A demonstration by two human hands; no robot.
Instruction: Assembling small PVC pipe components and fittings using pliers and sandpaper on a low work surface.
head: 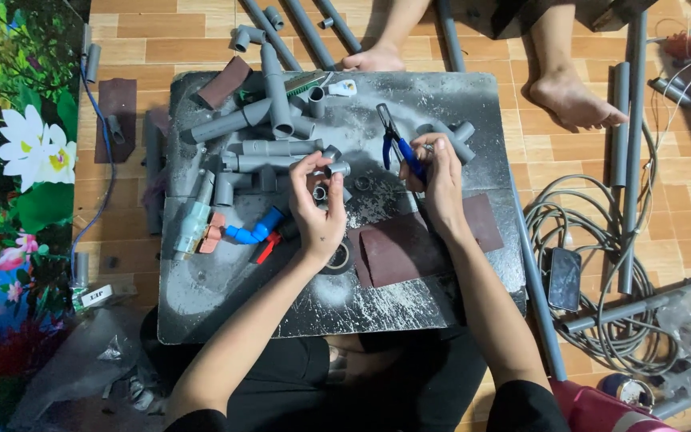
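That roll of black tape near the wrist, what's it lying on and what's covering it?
The black tape roll lies on the dusty dark board, beside a brown sandpaper sheet. The left hand and its wrist cover the roll's upper part, so only the lower arc shows.

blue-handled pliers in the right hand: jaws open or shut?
Shut, as far as visible: the pliers in the right hand show dark jaws meeting in one tip, pointing away over the dusty board.

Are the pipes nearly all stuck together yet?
Partly. A few joined grey pipes lie on the dusty board. The left hand holds a small grey fitting; the right hand holds blue-handled pliers. Many loose pipes remain on the floor.
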